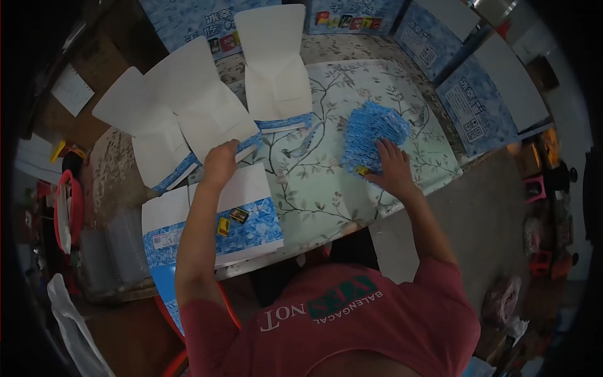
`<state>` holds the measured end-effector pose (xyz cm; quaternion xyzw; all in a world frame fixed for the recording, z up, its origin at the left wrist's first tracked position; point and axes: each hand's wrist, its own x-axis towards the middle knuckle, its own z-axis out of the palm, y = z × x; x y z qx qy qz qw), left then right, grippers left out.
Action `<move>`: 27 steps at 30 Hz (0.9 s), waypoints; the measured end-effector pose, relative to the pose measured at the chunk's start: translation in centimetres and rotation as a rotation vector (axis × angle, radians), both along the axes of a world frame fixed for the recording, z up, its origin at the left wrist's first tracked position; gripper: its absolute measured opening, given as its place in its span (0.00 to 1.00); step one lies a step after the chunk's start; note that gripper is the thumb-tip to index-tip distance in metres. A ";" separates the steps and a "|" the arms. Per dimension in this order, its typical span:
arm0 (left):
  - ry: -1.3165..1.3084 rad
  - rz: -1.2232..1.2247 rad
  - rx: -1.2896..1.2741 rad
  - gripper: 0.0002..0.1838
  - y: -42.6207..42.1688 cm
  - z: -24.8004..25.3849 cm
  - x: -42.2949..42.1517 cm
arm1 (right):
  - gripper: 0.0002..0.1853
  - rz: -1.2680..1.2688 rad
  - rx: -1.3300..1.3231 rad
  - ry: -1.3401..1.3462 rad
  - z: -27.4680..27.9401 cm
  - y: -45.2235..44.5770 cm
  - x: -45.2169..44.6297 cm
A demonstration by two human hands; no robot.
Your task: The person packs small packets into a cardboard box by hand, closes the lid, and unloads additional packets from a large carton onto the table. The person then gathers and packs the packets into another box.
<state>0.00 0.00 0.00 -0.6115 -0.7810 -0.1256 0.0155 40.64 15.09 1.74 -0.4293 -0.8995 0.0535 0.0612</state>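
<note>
My left hand [220,164] is closed at the blue-printed front edge of the middle open white cardboard box [198,100], fingertips partly hidden. My right hand [394,168] lies with fingers apart on a crumpled blue bundle [372,131], possibly netting or crinkled packing material. Beside that thumb, a small yellow thing [361,170] shows at the bundle's lower edge. Two more open white boxes flank the middle one, a left box [147,125] and a right box [276,75]. Below my left wrist, a yellow packet [223,226] and a dark packet [239,215] rest on flat blue-and-white cardboard [260,220].
A pale floral cloth [320,195] covers the table. Closed blue-printed boxes [352,16] stand along the back, and more printed boxes [477,113] at the right. Clear plastic sheets [122,245] lie at the left edge. A red-rimmed basin [68,210] is farther left.
</note>
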 end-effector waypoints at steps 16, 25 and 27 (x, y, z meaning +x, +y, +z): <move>-0.502 -0.186 0.424 0.20 -5.4 4.2 16.3 | 0.39 -0.007 -0.207 0.106 0.3 2.9 0.9; -0.707 -0.227 0.152 0.42 -1.5 0.8 16.3 | 0.40 0.381 -0.173 0.150 1.0 -4.5 -2.9; -0.890 -0.170 -0.341 0.51 1.3 1.0 17.1 | 0.41 0.398 -0.151 0.140 0.7 -3.9 -2.9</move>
